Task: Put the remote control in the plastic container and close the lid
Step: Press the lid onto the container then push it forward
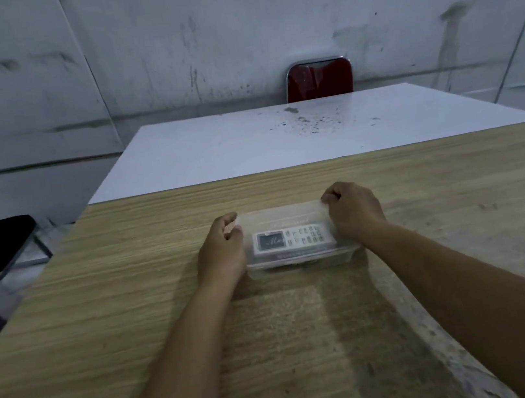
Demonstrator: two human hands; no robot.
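So the white rectangular remote control with the grey buttons and small dark screen (292, 238) is already lying flat inside the clear, shallow plastic container (301, 259), dead centre of the frame on the light wood-grain table (131, 286). The thin see-through lid (279, 217) is over it, and it looks like I'm on the far corners now.

My left hand (222, 246) has its grip pinching the far left corner of the lid, thumb and fingertips pressed together on the rim. My right hand (351, 209) is curled closed on the far right corner the same way.

Handling-wise I'd guess this tub is super light and flexy, the kind that bows if you squeeze the walls, and a bit slick. So take it at the rim and corners, where it's stiffest, and press down there rather than mid-lid. The remote is rigid and will probably slide around in there if tilted.
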